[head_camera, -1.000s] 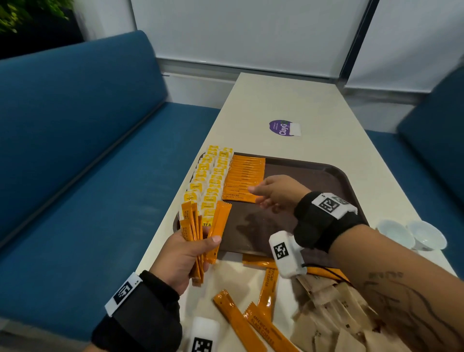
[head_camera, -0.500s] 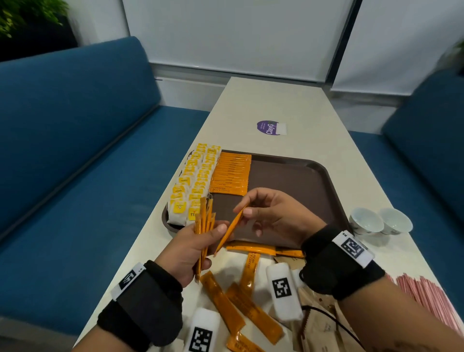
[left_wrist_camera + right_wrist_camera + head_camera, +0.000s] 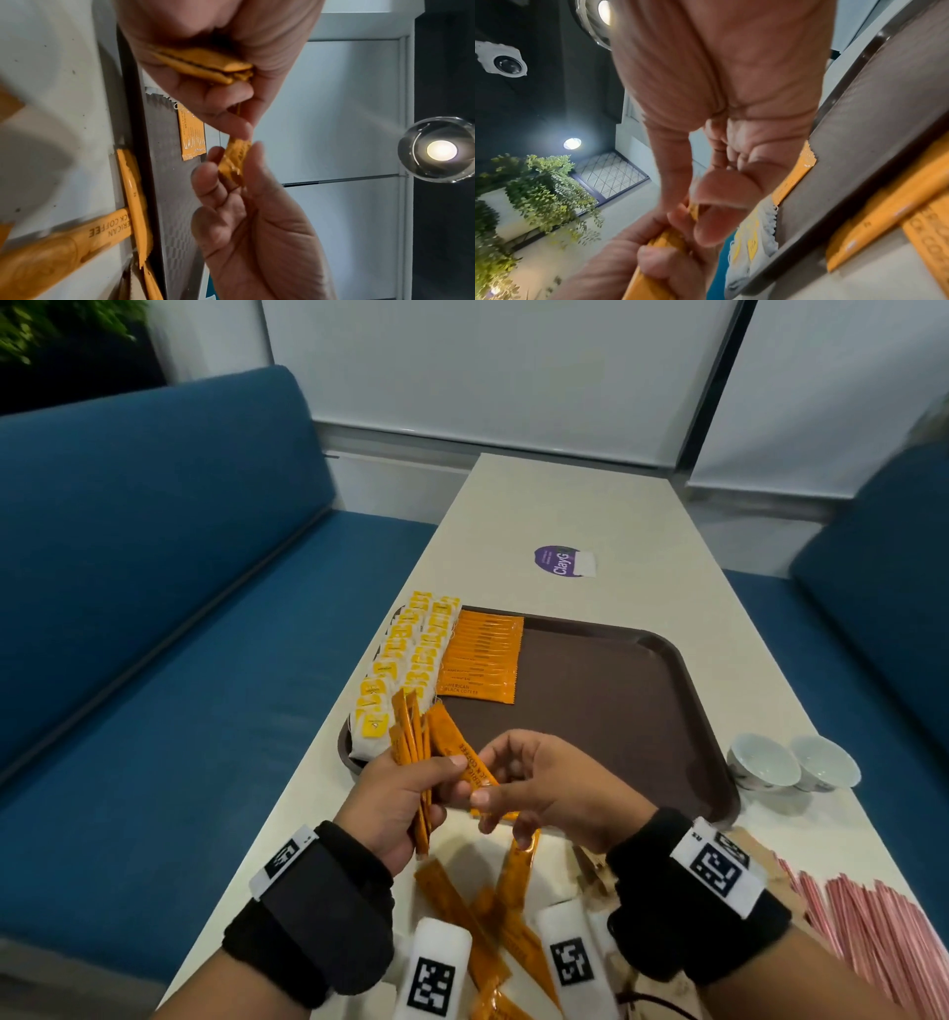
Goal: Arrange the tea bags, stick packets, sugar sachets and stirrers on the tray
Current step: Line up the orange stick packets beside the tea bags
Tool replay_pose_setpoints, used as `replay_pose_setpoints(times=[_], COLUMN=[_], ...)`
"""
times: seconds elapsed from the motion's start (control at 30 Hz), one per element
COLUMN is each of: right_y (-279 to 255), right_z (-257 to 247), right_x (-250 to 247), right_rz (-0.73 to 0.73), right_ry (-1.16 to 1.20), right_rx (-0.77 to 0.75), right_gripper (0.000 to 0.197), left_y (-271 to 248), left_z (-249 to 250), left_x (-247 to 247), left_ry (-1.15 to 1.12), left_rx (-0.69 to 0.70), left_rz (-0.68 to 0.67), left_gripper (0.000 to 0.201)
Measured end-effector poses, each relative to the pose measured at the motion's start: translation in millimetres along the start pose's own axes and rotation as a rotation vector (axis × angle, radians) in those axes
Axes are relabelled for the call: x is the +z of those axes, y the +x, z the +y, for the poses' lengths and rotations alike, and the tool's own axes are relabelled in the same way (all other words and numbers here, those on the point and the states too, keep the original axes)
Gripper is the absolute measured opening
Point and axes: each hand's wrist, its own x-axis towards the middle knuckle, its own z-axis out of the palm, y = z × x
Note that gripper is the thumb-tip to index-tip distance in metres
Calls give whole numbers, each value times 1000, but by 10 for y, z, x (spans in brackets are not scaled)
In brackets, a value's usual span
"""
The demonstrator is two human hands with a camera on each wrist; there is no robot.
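Several orange foil stick packets (image 3: 411, 742) are being gripped as a fanned reserve by the left hand (image 3: 395, 806) while the right hand (image 3: 539, 788) fingers (image 3: 205, 176) are pinching one orange stick packet (image 3: 464, 762) free above the brown plastic tray (image 3: 667, 711) on the desk (image 3: 565, 505), feeding the row.

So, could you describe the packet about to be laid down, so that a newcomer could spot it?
Start at the brown tray; at its near edge two hands meet. The right hand pinches one orange stick packet, printed side up, apart from the edge-on bundle the left hand grips.
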Motion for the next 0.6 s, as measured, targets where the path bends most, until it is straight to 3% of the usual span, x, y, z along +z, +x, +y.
replay_pose_setpoints(times=[0.13, 0.3, 0.47, 0.6], right_y=[84, 218, 312, 354], right_z=[13, -167, -250, -300], right_x=[81, 63, -44, -162], right_rz=[63, 186, 34, -104], right_ry=[-61, -201, -187, -285], right_rx=[49, 4, 6, 53], right_gripper=[22, 32, 43, 24], left_y=[39, 49, 61, 104], left_z=[13, 58, 75, 87], left_x=[-99, -227, -282, -326], left_ry=[56, 398, 392, 430], left_rx=[17, 27, -5, 17], left_rz=[21, -91, -91, -73], left_gripper=[11, 10, 9, 9])
